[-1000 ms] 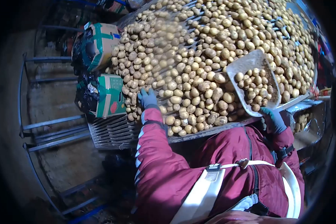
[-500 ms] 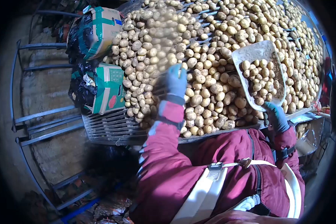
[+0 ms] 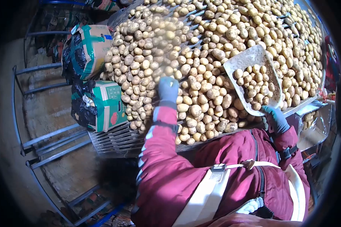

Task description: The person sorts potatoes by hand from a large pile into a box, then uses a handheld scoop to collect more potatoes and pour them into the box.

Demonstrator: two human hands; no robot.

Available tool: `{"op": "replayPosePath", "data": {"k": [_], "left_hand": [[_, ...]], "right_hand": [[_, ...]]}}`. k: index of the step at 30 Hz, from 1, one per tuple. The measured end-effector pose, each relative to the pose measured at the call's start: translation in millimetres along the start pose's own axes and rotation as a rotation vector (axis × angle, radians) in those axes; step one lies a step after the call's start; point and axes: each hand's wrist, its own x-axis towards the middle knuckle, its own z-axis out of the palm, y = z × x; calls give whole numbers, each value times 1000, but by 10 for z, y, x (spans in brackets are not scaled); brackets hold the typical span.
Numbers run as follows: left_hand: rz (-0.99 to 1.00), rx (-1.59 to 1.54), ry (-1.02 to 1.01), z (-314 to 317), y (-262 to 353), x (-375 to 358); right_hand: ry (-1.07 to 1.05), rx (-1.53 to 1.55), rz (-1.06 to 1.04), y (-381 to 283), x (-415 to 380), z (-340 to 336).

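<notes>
Many potatoes (image 3: 219, 68) cover a slatted metal table (image 3: 111, 142). My left hand (image 3: 168, 89), in a blue-grey glove, is over the potatoes left of the middle, its fingers curled; what it holds, if anything, is too small to tell. My right hand (image 3: 275, 118), gloved too, grips the near end of a white scoop (image 3: 228, 67). Inside the scoop lie several small potatoes (image 3: 257, 81) and some dirt. The scoop rests over the heap, tilted slightly leftward.
Two cardboard boxes with black plastic, an upper one (image 3: 98, 49) and a green one (image 3: 111, 104), stand at the table's left edge. Metal rails (image 3: 49, 136) run beside the table at left. A clear-sided bin (image 3: 315, 130) is at the right, below the table edge.
My left hand has moved slightly left and down, and its fingers have curled. The boxes appear lower in the view. My right hand still holds the scoop, which appears a little further left.
</notes>
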Motion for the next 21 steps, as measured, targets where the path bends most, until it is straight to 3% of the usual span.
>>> {"op": "replayPosePath", "data": {"k": [2, 5, 6, 7, 8, 10, 12, 14, 19, 21], "left_hand": [[-175, 22, -297, -189, 199, -43], [-298, -185, -240, -210, 226, 155], [-86, -34, -149, -260, 233, 244], [-67, 56, -171, -217, 265, 318], [-51, 148, -193, -182, 282, 380], [47, 280, -153, -79, 218, 451], [49, 561, -236, -147, 356, 560], [85, 475, -165, -195, 325, 599], [34, 467, -309, -265, 387, 700], [109, 482, -283, -153, 201, 631]], "right_hand": [[-11, 150, 55, -5, -1, 0], [-46, 87, -44, 6, 3, 0], [-41, 49, -87, 8, 3, -14], [-76, 282, 62, -26, -37, -14], [-74, 278, 62, -10, -35, -12], [-2, 325, -92, 106, 61, 71], [52, 288, -155, 297, 183, -17], [-102, 271, 5, 228, 143, -112], [-88, 228, -46, 205, 134, -47], [-46, 180, -90, 135, 83, -9]]}}
